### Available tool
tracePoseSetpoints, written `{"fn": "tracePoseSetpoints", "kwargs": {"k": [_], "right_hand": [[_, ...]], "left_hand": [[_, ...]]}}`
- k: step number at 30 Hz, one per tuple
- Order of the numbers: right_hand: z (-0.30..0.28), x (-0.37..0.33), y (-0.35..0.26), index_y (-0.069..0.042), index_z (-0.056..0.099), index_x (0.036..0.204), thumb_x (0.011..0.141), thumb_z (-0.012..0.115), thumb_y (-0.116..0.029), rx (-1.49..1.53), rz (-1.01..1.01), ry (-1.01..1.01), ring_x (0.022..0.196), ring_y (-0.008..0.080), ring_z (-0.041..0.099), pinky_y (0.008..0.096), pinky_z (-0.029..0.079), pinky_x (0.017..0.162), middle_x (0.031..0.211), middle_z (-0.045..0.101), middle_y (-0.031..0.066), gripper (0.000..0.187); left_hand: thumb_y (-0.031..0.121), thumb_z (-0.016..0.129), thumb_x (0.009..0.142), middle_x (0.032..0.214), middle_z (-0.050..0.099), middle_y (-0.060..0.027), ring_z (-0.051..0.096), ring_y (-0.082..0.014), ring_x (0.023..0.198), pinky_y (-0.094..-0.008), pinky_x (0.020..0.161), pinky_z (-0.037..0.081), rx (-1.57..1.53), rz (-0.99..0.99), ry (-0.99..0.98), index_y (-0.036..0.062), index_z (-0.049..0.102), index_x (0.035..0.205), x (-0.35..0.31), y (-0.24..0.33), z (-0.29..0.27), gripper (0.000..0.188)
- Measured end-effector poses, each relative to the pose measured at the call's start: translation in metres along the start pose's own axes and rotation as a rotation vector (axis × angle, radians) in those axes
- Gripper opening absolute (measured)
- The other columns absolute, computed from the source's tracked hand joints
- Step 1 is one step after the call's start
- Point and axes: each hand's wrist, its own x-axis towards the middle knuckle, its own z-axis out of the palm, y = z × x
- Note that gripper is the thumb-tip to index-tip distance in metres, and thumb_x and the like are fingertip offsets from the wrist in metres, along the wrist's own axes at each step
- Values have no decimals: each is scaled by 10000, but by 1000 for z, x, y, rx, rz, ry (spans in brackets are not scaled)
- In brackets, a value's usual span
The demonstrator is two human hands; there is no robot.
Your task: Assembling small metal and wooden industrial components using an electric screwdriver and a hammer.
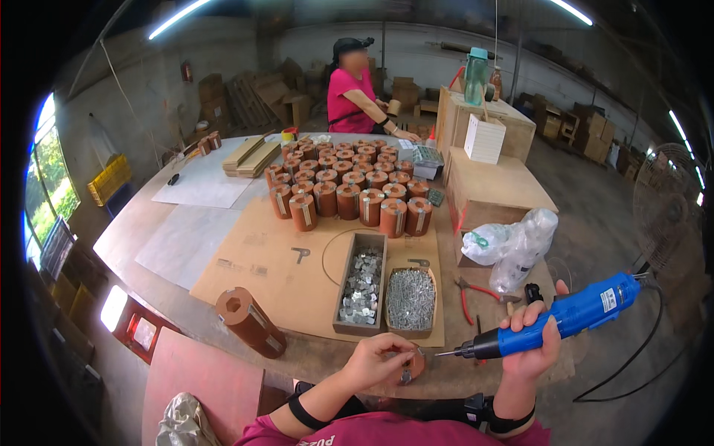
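My right hand (532, 343) is wrapped round a blue electric screwdriver (569, 320), its thin bit pointing left. Just left of the bit is a short brown cylinder end (413, 367) with a small metal piece at its edge. Over that end my left hand (378, 360) is closed, thumb and fingertips pinched together; what they pinch is too small to tell. Ahead stand a grey box (338, 325) of small metal clips and a cardboard tray (411, 299) of screws. Another brown cylinder (251, 322) with a hexagonal hole stands to the left.
Many brown cylinders (348, 201) stand grouped across the table, with wooden strips (249, 157) beyond. Red-handled pliers (468, 297) and plastic bags (513, 245) lie right, beside wooden boxes (494, 182). A co-worker in pink (349, 97) stands at the far side. A black cord (639, 364) trails from the screwdriver.
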Motion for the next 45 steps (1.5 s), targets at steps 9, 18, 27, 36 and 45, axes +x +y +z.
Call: {"fn": "tracePoseSetpoints", "kwargs": {"k": [9, 18, 27, 36, 45], "right_hand": [[-3, -3, 8, -65, 180, 1298, 861, 438, -224, -23, 102, -67, 660, 161, 480, 362, 483, 652, 769, 447, 70, 532], [-3, -9, 11, -47, 154, 1312, 874, 412, -229, 26, 109, -203, 705, 160, 468, 378, 449, 703, 807, 443, 74, 540], [0, -17, 16, -58, 141, 1321, 871, 418, -238, 11, 108, -253, 713, 169, 483, 390, 452, 723, 810, 444, 82, 558], [2, -15, 18, -59, 124, 1318, 847, 476, -262, -30, 125, -320, 698, 180, 500, 392, 458, 716, 807, 454, 86, 622], [21, -15, 33, 3, 194, 1253, 721, 572, 30, -71, 225, -230, 639, 198, 556, 322, 486, 627, 730, 542, 117, 653]], "left_hand": [[25, 536, 838, 825, 584, -29, 529, -93, 753, -246, 694, 451, -780, -338, -47, 0, 582, 943, -13, -12, 10, 117], [24, 539, 829, 823, 584, -85, 586, -169, 790, -295, 746, 484, -822, -258, -63, 4, 538, 915, -16, -16, 11, 88], [23, 535, 832, 833, 602, -100, 588, -152, 778, -276, 729, 484, -767, -315, -86, -18, 541, 906, -25, -12, 11, 85], [55, 551, 836, 802, 592, -49, 578, -99, 729, -212, 660, 472, -679, -412, -157, -11, 557, 916, -19, -12, 6, 104], [11, 598, 751, 911, 555, -54, 505, -167, 850, -280, 770, 386, -200, -29, -230, 0, 601, 805, -5, -10, 1, 55]]}}
